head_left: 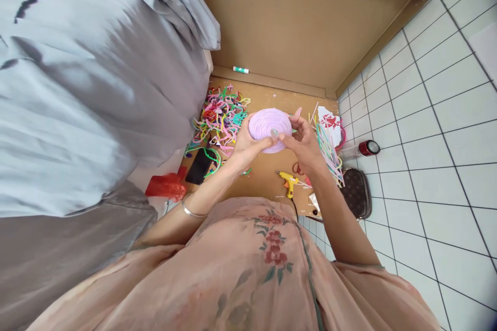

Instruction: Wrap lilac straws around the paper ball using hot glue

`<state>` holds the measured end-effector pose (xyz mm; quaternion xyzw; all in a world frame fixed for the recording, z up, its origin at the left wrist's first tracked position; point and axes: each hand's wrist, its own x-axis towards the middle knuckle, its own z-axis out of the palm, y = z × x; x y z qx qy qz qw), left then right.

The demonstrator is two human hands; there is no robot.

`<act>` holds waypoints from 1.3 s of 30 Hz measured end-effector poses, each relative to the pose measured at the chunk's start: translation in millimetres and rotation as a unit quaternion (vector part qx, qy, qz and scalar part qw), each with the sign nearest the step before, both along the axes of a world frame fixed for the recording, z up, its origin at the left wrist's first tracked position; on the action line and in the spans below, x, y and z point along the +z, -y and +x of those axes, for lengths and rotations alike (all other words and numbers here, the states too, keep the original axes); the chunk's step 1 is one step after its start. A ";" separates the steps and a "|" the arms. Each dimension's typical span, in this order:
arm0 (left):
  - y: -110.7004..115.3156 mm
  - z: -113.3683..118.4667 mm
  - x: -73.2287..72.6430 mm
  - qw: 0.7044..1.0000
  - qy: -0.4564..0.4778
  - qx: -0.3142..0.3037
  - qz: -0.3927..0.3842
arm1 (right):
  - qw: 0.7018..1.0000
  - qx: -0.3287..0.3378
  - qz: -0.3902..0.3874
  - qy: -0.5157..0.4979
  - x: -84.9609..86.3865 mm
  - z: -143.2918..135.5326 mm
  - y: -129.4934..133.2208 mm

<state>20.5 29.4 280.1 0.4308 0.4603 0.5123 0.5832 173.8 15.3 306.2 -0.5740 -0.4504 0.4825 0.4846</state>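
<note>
A round, flat lilac disc [267,123] with concentric rings is held up over the brown table. My left hand [248,140] grips its left edge, with the thumb lying on the lower face. My right hand [304,144] holds the right edge, its thumb reaching in near the left thumb. Between the two thumb tips, a small shiny greyish spot shows on the disc; what it is, I cannot make out. Below the disc a yellow glue gun [288,181] lies on the table.
Tangled colourful fuzzy stems [223,114] lie at the left, near a black phone [199,166]. A glue stick [240,70] is at the back. Straight stems [329,152], a bottle [368,148] and a brown bag [357,192] are at the right. A person's grey clothing [97,88] fills the left.
</note>
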 end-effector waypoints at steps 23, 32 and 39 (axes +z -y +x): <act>8.1 -27.0 -7.7 0.997 0.063 0.017 -0.050 | 0.996 0.024 -0.016 -0.083 -7.5 -29.3 7.9; 12.2 -25.2 -3.8 0.996 0.069 0.015 -0.053 | 0.997 0.021 0.002 -0.071 -7.8 -29.8 6.4; 14.2 -23.6 -4.9 0.997 0.073 0.000 -0.039 | 0.996 0.030 0.007 -0.081 -3.5 -24.7 10.2</act>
